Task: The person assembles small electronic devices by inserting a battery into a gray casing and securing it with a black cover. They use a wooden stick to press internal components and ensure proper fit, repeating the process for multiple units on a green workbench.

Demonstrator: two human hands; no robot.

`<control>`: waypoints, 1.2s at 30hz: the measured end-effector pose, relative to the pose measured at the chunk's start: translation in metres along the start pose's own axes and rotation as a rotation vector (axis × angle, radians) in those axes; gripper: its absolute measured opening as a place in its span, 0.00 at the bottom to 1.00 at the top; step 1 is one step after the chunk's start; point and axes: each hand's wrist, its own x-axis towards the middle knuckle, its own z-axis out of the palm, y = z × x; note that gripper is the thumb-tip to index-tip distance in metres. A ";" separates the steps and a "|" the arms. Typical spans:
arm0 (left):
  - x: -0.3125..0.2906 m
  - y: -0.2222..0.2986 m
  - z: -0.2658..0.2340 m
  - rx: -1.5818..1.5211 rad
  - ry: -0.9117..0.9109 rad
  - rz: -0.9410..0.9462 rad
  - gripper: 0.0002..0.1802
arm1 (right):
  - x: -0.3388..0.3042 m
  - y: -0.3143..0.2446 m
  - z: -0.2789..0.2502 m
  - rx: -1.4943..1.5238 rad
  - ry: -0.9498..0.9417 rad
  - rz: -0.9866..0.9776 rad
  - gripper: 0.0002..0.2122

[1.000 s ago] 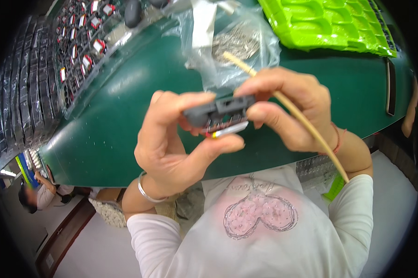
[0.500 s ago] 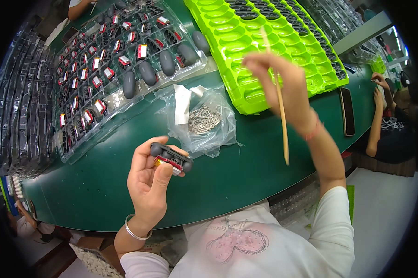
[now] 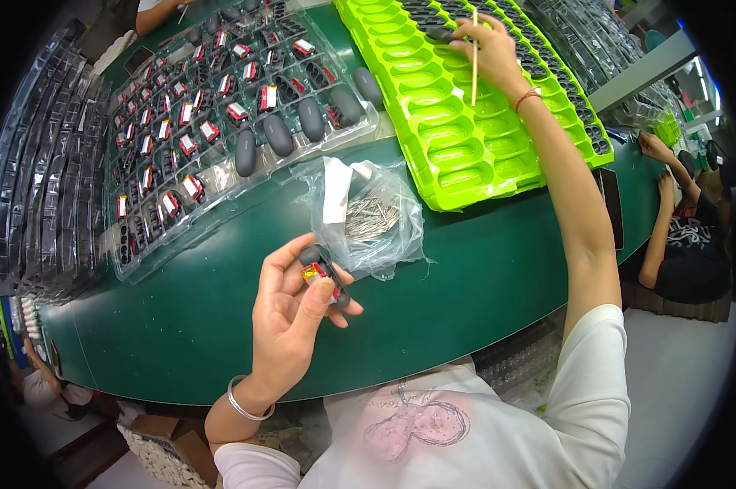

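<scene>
My left hand (image 3: 290,330) grips a small dark grey casing part (image 3: 310,255) between thumb and fingers; a red and yellow component shows in it. My right hand (image 3: 497,59) is stretched out over the bright green moulded tray (image 3: 449,200), holding a thin wooden stick (image 3: 475,77) upright. Its fingertips are beside a dark oval piece (image 3: 439,33) in the tray; whether they touch it I cannot tell. More dark oval pieces fill the tray's far and right rows. Between the hands lies a plastic bag (image 3: 400,257) with thin metal pins (image 3: 372,218) and a white paper strip (image 3: 335,191).
A clear tray (image 3: 209,200) at the left holds many casing parts with red and white components, and grey oval shells (image 3: 278,136). Stacked trays (image 3: 41,187) stand far left. A phone (image 3: 612,208) lies partly behind my right arm. Co-workers (image 3: 686,236) sit at right and left.
My right hand has moved up and away, over the far part of the green tray, with the stick. My left hand has shifted slightly right and turned the casing part more upright.
</scene>
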 end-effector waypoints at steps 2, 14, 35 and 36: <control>0.002 0.001 -0.003 -0.027 -0.005 -0.002 0.28 | 0.005 -0.012 -0.025 0.105 0.143 -0.144 0.09; 0.000 -0.003 -0.007 -0.050 0.132 0.033 0.29 | -0.124 -0.223 -0.130 1.036 -0.298 -0.061 0.11; -0.005 -0.005 -0.002 0.160 0.165 0.194 0.27 | -0.163 -0.245 -0.112 1.653 -0.324 0.236 0.19; -0.003 -0.003 -0.003 0.180 0.183 0.196 0.27 | -0.162 -0.245 -0.112 1.685 -0.342 0.261 0.19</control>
